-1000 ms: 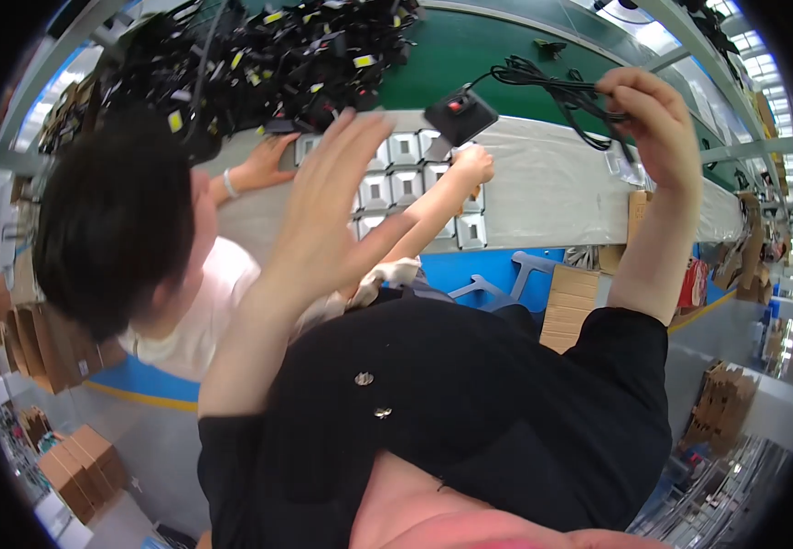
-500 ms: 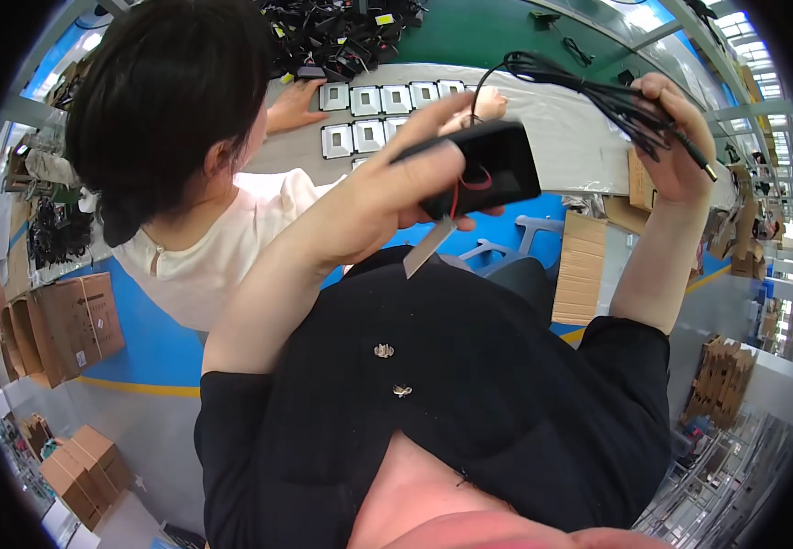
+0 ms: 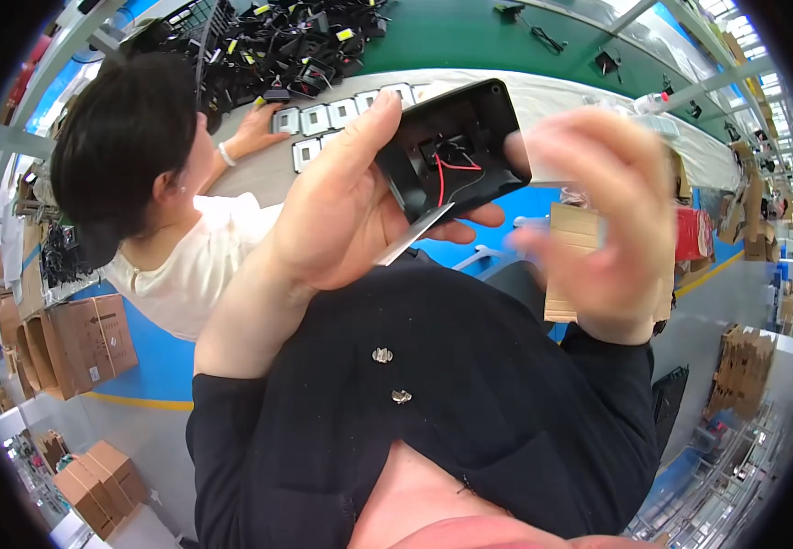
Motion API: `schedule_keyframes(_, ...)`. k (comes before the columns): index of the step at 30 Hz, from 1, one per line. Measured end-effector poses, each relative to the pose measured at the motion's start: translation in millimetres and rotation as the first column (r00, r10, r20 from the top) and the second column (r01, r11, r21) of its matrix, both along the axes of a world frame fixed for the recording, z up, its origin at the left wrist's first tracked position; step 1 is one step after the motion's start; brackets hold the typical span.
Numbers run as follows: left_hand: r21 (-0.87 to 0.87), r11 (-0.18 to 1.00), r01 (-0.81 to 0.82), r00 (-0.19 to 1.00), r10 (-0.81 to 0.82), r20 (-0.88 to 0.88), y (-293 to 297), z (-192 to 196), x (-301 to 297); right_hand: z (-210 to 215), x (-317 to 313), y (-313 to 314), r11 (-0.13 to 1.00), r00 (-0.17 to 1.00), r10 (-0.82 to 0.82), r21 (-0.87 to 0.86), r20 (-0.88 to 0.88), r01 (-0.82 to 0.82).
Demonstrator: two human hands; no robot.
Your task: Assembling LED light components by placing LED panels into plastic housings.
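My left hand (image 3: 323, 206) cradles a black plastic housing (image 3: 497, 110) from the left, thumb on its near edge and fingers underneath. The housing's hollow side is turned up. Inside it a red wire (image 3: 440, 178) and a thin dark wire run out from a small fitting. A thin pale plate (image 3: 415, 235) hangs at the housing's lower edge, by the wires. My right hand (image 3: 598, 220), blurred by motion, is beside the housing's right end, its fingers curved and apart from the thumb. I see nothing in it. The black cable is out of sight.
A person in a white top (image 3: 195, 247) works close on my left, one hand on the table (image 3: 259, 174). Rows of square, silver-framed parts (image 3: 314, 117) lie there. Behind sits a pile of black adapters with cables (image 3: 278, 50). A cardboard piece (image 3: 568, 261) stands right of me.
My right hand has let go of the bundled black cable and come down and left toward the housing. My left hand has tipped the housing so its wired inside shows.
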State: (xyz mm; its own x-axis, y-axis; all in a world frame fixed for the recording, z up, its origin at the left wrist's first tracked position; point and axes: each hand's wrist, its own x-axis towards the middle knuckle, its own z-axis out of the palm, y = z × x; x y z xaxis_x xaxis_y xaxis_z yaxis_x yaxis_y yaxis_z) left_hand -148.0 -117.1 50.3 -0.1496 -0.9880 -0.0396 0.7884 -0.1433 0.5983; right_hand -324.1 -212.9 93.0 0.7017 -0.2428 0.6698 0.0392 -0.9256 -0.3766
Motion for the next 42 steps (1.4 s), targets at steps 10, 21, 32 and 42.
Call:
schedule_keyframes(10, 0.059, 0.992, -0.114, 0.987, 0.107, 0.124, -56, -11, -19, -17, -8, -79, 0.914, 0.991, 0.126, 0.384, 0.040, -0.132)
schedule_keyframes(21, 0.028, 0.899, -0.436, 0.798, 0.372, 0.474, -115, -34, -50, -29, -29, -136, 0.888, 0.999, 0.019, -0.459, -0.027, -0.029)
schedule_keyframes(32, -0.014, 0.869, -0.494, 0.691, 0.403, 0.600, -152, -60, -66, -73, -30, -221, 0.935, 0.971, 0.217, 0.307, -0.101, -0.177)
schedule_keyframes(42, -0.112, 0.882, -0.457, 0.549, 0.379, 0.745, -192, -75, -87, -78, -52, -253, 0.970, 0.957, 0.214, 0.156, -0.195, -0.185)
